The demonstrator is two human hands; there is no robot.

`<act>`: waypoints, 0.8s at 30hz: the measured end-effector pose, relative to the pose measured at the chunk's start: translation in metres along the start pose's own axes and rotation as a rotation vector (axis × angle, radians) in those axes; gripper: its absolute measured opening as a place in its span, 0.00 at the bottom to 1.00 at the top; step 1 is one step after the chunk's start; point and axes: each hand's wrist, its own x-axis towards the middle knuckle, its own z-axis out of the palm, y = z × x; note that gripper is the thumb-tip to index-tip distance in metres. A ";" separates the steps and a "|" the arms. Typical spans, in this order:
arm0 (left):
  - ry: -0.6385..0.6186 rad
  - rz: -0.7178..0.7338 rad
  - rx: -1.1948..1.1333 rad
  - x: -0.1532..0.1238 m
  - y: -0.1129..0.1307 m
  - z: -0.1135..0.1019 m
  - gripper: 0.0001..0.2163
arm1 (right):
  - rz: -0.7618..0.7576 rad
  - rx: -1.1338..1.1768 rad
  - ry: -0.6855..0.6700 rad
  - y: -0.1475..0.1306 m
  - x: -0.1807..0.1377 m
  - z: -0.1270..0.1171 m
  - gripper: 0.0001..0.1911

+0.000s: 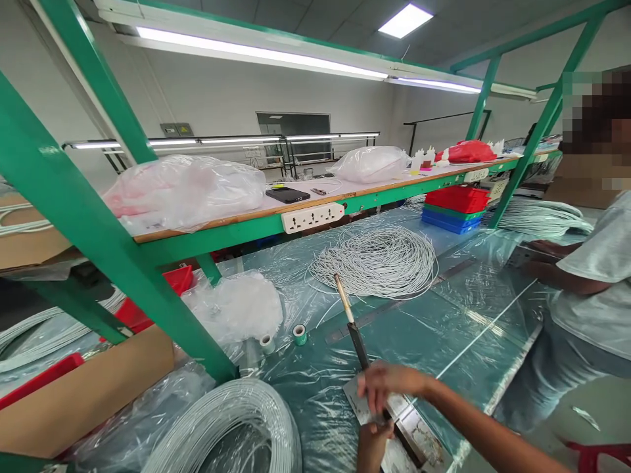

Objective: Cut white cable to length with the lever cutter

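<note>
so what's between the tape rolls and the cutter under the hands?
Head view: nothing, only bare plastic sheeting between tape rolls and cutter.

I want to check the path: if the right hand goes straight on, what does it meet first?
Probably the small green tape roll; the right hand points up-left across the plastic-covered table, though depth is unclear.
</note>
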 end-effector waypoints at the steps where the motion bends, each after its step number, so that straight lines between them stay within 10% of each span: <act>1: 0.022 -0.008 0.020 -0.001 0.002 0.001 0.19 | 0.013 -0.011 0.033 -0.017 0.012 -0.013 0.12; 5: 0.132 -0.039 -0.087 -0.006 0.008 0.003 0.17 | 0.007 0.048 0.289 -0.075 0.074 -0.050 0.19; 13: 0.186 -0.049 -0.240 -0.005 0.003 0.007 0.20 | 0.151 0.130 0.234 -0.087 0.133 -0.035 0.31; 18: 0.201 -0.050 -0.248 0.004 -0.005 0.009 0.22 | 0.146 0.174 0.187 -0.089 0.107 -0.040 0.32; 24: 0.233 -0.024 -0.218 0.014 -0.013 0.011 0.21 | 0.142 0.230 0.103 -0.071 0.003 -0.051 0.29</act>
